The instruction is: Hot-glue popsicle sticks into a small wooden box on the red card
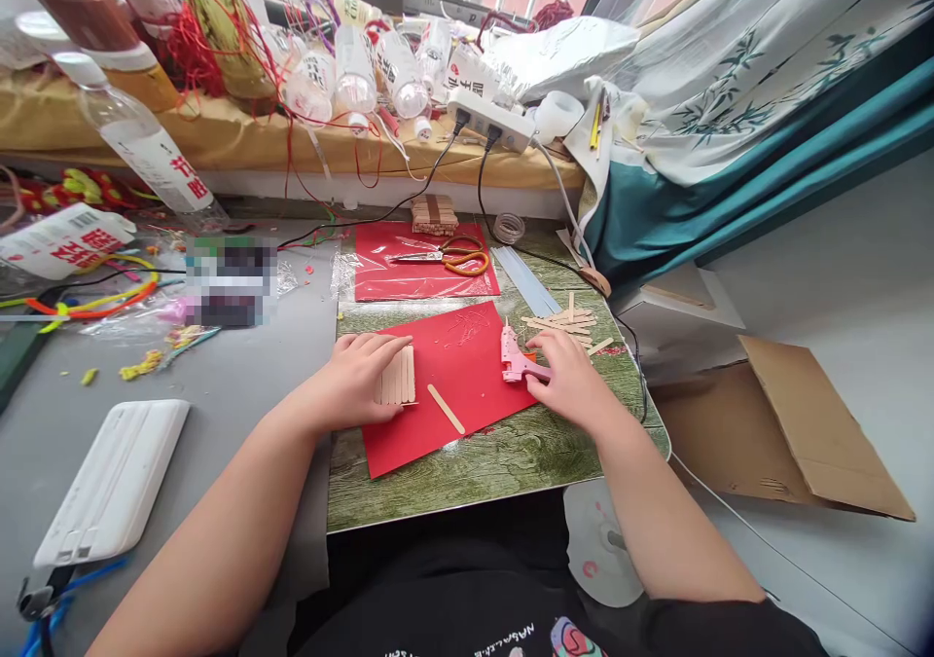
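My left hand [357, 380] is closed on a small panel of craft sticks [398, 377], thumb at the lower edge and fingers across the top. Part of the panel is hidden under the hand. On the right, my right hand [573, 375] has its thumb and fingers round the handle of a pink glue gun [512, 357], whose nozzle points away from me. Between the hands, a single craft stick [446, 409] lies slanted on a red sheet [467, 346]. Thin strings of glue show near the sheet's far edge.
Beyond the sheet lie scissors [445, 256] on a wrapped red pack [372, 273], a bundle of sticks [434, 214] and pale blue strips [526, 282]. Loose craft sticks [569, 321] are piled at right. Black cables run from a power strip [492, 120]. A white power bank [113, 482] is at left.
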Demonstrator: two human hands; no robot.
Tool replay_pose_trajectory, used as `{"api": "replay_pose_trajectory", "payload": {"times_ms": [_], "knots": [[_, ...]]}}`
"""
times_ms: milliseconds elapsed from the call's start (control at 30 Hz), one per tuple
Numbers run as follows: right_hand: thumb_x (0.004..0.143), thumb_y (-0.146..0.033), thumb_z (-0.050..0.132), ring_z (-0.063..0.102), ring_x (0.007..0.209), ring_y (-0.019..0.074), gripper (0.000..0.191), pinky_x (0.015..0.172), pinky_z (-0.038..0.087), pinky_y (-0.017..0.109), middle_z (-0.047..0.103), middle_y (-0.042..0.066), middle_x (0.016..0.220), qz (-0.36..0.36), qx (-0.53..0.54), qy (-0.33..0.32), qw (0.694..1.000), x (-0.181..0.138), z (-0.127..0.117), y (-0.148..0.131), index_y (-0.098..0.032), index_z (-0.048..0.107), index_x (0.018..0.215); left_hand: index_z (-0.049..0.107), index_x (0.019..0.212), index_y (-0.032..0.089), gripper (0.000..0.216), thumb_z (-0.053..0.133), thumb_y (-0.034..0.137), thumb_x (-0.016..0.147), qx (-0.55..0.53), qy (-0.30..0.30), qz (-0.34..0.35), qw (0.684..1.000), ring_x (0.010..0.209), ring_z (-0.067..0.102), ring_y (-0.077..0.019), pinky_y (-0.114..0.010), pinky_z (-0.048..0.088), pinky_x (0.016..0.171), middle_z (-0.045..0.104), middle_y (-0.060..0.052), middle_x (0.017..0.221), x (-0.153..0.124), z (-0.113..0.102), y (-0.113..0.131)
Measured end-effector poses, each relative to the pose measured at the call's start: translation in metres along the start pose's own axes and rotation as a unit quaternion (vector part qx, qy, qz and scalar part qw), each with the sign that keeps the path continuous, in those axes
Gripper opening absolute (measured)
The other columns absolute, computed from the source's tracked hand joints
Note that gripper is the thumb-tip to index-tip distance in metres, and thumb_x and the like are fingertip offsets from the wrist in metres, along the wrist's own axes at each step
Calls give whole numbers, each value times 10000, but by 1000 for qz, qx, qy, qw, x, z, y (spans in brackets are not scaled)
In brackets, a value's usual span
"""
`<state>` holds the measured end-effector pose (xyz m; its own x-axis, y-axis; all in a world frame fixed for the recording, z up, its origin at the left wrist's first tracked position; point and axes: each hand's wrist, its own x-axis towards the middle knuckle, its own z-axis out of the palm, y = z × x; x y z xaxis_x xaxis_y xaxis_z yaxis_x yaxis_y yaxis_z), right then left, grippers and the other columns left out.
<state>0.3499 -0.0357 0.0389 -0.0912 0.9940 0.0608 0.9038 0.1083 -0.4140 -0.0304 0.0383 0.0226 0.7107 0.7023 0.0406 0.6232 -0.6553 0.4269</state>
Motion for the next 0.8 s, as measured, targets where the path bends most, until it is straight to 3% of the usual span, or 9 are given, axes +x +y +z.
{"api": "replay_pose_trajectory", "payload": {"times_ms": [67,133,200,267,367,500,633,800], "knots": [[929,-203,655,595,1175,300,217,1070,443,453,669,132,1183,-59,11,9,998,-13,10,-30,-184,668,1145,421,1597,245,903,751,563,818,3,0,-2,1000,1408,508,-405,-540,281,1188,563,-164,1541,0,2,-1],[994,-233,634,623,1030,266,63,981,485,414,691,100,1039,-101,47,-61,992,-23,28,-61,-197,677,1022,421,1599,245,910,750,580,819,5,1,-4,1000,1405,509,-411,-546,282,1189,559,-166,1547,1,4,-2],[999,-320,686,610,965,266,128,915,498,406,678,90,991,-98,37,-94,990,-27,47,-85,-196,676,972,419,1601,246,907,742,587,825,8,2,-5,1000,1402,510,-412,-551,285,1188,554,-165,1553,1,4,-2],[976,-353,735,609,982,267,184,907,499,396,670,95,1023,-67,36,-89,993,-25,61,-99,-183,671,1000,413,1604,247,897,735,578,835,10,-1,-3,1000,1406,506,-408,-549,288,1187,549,-161,1557,1,4,-2],[1015,-269,661,617,938,242,101,855,493,360,663,91,1008,-34,24,-94,995,-16,67,-107,-181,657,965,394,1609,248,899,731,571,841,13,-5,0,1000,1420,492,-405,-546,290,1186,529,-158,1577,1,4,-3],[1017,-148,569,640,892,252,140,805,480,365,682,121,967,-12,-37,-135,990,-7,63,-113,-161,675,926,376,1613,244,907,733,558,840,18,-5,2,1000,1407,500,-409,-553,284,1189,513,-164,1593,1,6,-4],[952,-140,636,669,887,264,78,762,466,362,710,140,997,44,-25,-161,986,1,57,-118,-163,701,914,381,1611,243,902,729,561,843,18,-1,5,1000,1408,498,-412,-554,285,1188,518,-165,1589,1,7,-4],[900,-171,707,662,763,203,123,639,415,315,723,65,909,57,16,-175,983,3,52,-113,-213,680,788,395,1603,234,892,726,574,847,17,3,3,1000,1411,497,-408,-546,296,1184,534,-164,1572,0,6,-3]]}}
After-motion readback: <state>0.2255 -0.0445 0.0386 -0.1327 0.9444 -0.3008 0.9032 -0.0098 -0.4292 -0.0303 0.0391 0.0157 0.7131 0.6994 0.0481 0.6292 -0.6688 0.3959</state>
